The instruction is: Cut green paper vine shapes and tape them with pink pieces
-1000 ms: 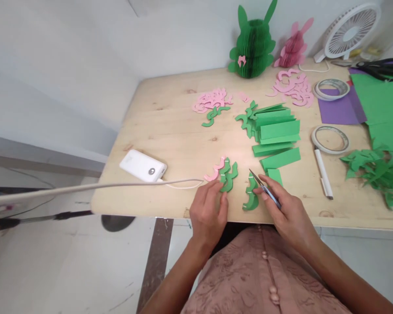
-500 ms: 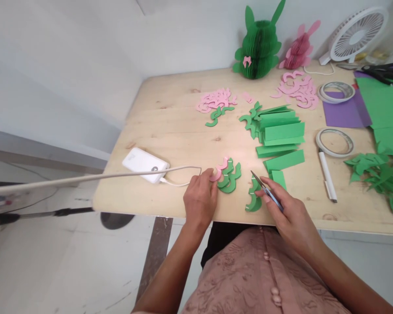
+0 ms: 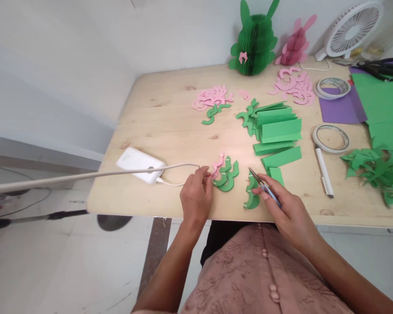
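My left hand (image 3: 197,194) is closed in a pinch on the lower end of a wavy pink paper cutout (image 3: 218,164). Just right of it lie wavy green paper cutouts (image 3: 229,179) with small white strips on them. My right hand (image 3: 286,203) grips slim pointed tweezers (image 3: 265,188) with a bluish body, tips toward the upper left. Under and beside the tweezers lies another wavy green cutout (image 3: 250,200), near my right fingertips; whether they touch it I cannot tell.
Folded green paper strips (image 3: 280,128) and pink cutouts (image 3: 212,97) lie farther back. A green paper rabbit (image 3: 256,43) stands by the wall. Tape rolls (image 3: 330,138), a white marker (image 3: 323,172) and green scraps (image 3: 376,170) are rightward. A white power bank (image 3: 140,165) with a cable lies left.
The pink cutout in my left fingers has turned a little more upright. My right hand stays nearly in place with the tweezers. The whole view has shifted slightly.
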`<state>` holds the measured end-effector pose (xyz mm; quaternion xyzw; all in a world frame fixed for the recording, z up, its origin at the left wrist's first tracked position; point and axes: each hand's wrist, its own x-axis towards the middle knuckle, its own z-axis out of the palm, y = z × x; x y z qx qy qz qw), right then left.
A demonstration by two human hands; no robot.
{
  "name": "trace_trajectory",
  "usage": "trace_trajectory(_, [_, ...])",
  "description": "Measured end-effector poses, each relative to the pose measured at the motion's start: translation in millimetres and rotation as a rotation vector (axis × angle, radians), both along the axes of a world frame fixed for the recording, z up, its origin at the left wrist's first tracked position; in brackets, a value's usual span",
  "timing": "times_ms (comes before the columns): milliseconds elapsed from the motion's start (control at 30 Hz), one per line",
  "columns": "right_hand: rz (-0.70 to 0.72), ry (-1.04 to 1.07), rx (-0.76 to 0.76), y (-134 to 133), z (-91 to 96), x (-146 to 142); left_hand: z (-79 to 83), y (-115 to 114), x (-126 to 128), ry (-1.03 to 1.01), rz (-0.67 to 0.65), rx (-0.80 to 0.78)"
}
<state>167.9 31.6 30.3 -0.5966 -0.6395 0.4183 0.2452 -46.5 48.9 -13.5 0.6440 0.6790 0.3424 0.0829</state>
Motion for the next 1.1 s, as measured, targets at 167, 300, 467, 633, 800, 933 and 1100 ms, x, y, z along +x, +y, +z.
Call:
trace_trajectory(167, [-0.006, 0.053, 0.0, 1.7, 0.1, 0.5, -3.1, -0.2, -0.7, -0.048, 0.025, -0.007])
trace_trajectory(300, [-0.001, 0.071, 0.011, 3.5, 1.7, 0.1, -4.8, -0.4, -1.4, -0.079, 0.059, -0.015])
trace_trajectory(467, [-0.001, 0.075, 0.003, 4.2, 0.7, 2.7, -3.1, 0.1, -0.8, -0.101, 0.082, -0.033])
trace_trajectory(633, [0.023, 0.084, 0.011, 4.2, -1.6, 5.5, -2.7, 0.8, -0.1, -0.119, 0.09, -0.033])
trace_trajectory(800, [0.039, 0.095, -0.009, 4.3, -1.7, 6.1, -3.2, 0.7, 0.2, -0.131, 0.087, -0.021])
trace_trajectory(933, [0.038, 0.093, -0.023, 4.0, -0.9, 5.6, -1.9, 0.3, 0.8, -0.121, 0.083, -0.027])
trace_trajectory(1100, [0.042, 0.078, -0.002, 3.9, -0.2, 5.0, -0.6, -0.4, 1.5, -0.111, 0.081, -0.035])
